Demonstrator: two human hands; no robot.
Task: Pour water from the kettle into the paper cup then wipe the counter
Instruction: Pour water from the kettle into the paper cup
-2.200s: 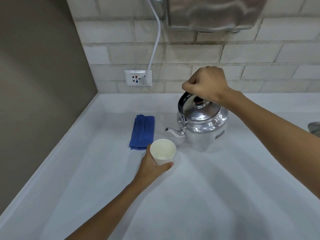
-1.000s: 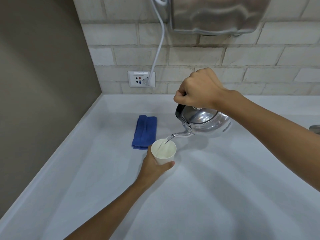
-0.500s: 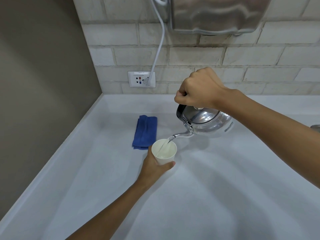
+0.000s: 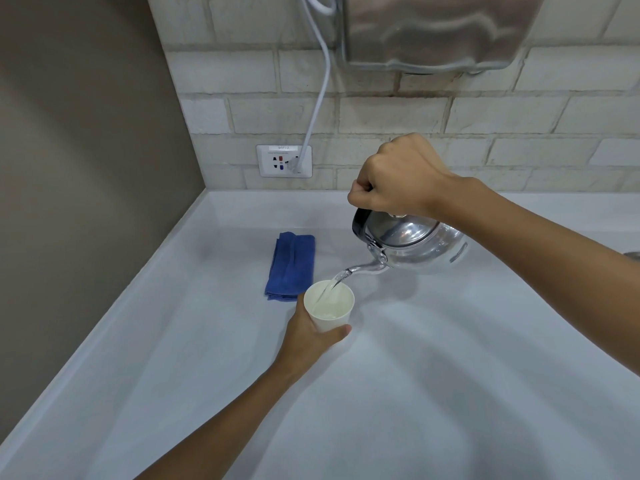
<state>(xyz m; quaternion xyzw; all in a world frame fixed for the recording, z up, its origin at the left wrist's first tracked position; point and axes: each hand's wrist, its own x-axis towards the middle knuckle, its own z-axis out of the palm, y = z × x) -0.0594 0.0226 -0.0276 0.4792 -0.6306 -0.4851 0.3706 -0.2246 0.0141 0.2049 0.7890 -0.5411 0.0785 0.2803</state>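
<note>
A shiny metal kettle (image 4: 415, 245) hangs tilted above the white counter (image 4: 415, 393), its spout pointing left and down. My right hand (image 4: 398, 178) is closed around its black handle. A thin stream of water runs from the spout into a white paper cup (image 4: 330, 308). My left hand (image 4: 308, 336) grips the cup from the near left side. The cup holds some water. A folded blue cloth (image 4: 291, 265) lies flat on the counter just beyond and left of the cup.
A wall socket (image 4: 284, 161) with a white cable plugged in sits on the brick back wall. A steel appliance (image 4: 433, 29) hangs on the wall above. A grey side wall borders the counter on the left. A metal object (image 4: 632, 255) peeks in at the right edge.
The kettle was lifted off the counter and tipped toward the cup. Water has been flowing for the last second, and the level in the cup has risen. The cup has stayed in place.
</note>
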